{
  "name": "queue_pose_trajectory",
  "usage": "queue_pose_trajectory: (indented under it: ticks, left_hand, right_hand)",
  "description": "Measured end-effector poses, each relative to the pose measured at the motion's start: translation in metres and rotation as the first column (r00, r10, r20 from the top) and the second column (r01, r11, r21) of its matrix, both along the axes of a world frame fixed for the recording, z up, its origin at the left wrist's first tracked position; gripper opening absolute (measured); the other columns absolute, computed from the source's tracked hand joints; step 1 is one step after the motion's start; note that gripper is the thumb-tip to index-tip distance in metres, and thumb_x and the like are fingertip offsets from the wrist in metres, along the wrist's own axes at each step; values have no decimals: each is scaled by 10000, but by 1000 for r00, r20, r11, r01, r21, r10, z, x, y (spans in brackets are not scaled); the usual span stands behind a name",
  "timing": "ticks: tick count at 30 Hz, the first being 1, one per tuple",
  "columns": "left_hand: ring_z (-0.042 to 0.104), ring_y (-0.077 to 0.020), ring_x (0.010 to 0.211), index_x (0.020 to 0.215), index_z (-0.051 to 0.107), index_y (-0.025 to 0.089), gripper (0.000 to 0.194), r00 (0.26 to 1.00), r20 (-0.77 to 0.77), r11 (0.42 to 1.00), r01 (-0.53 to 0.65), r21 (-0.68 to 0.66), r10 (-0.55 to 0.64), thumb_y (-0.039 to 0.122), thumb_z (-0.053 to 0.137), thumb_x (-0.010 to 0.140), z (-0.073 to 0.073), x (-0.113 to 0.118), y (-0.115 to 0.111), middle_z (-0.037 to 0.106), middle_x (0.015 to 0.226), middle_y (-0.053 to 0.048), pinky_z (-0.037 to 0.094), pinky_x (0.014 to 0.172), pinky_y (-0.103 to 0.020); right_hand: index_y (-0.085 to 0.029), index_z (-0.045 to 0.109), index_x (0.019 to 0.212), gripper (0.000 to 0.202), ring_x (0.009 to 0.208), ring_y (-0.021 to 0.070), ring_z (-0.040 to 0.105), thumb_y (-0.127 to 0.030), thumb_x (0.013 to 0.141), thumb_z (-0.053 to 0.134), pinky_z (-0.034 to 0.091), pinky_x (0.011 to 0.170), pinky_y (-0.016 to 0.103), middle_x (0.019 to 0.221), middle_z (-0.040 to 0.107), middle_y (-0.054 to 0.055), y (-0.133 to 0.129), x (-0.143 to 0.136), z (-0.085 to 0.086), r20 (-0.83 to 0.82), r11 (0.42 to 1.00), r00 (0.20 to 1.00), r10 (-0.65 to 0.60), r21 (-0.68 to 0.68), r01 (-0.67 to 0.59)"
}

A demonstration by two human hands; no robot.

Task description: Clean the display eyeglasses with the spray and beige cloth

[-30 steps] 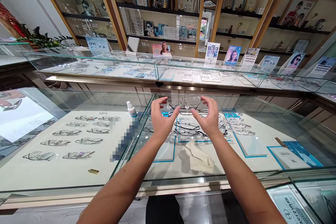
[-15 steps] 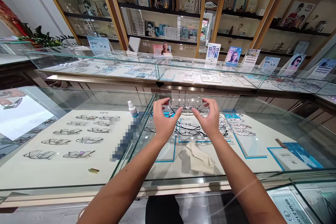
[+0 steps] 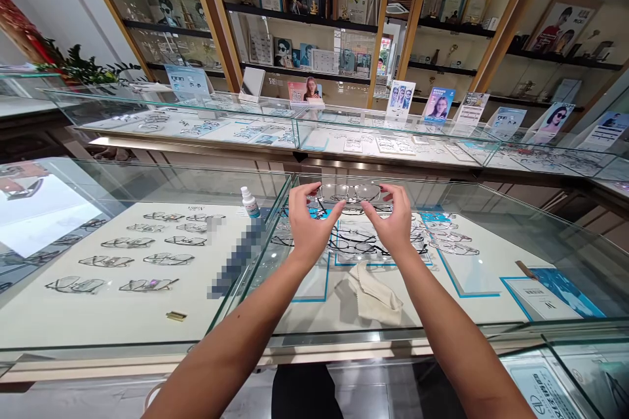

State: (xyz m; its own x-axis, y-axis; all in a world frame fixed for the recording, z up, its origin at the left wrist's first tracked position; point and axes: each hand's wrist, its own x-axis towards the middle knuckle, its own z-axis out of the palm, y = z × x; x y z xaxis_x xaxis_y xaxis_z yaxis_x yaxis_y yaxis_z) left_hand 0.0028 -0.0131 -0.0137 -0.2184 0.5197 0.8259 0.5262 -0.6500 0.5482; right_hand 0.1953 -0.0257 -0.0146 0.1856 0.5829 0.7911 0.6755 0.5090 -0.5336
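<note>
A pair of thin-rimmed glasses (image 3: 352,194) is held up level above the glass display case, its lenses side by side. My left hand (image 3: 310,219) is closed on its left side, fingers curled at the frame's edge and thumb pointing inward. On the opposite side my right hand (image 3: 392,216) grips the frame in the same way. Below the hands, dark-framed glasses (image 3: 354,242) lie in rows in the case. A crumpled cream cloth (image 3: 374,298) is on the glass nearer to me, between my forearms.
A white spray bottle (image 3: 249,203) stands left of my left hand. More glasses (image 3: 128,243) fill the left case. Card stands (image 3: 439,105) line the rear display counter (image 3: 236,147). A small gold clip (image 3: 176,316) lies at the front left.
The held glasses have tilted slightly, and their lenses show less reflection. Both hands stay in nearly the same place.
</note>
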Motion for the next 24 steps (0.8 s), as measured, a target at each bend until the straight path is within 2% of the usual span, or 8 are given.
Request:
queue_pose_trajectory:
  ticks: [24]
  left_hand:
    - [616,-260,1030,1225,606,210,501,999,-45,998,10,56,-7,434,835,839,-1,2,-2,626,1124,-103,528,874,-416]
  right_hand:
    - [-228,597,1183,536,887,252,636,-620,851,747,471,910,452,1099,686,86,2,-1,-2,5,999,999,-45,-27,45]
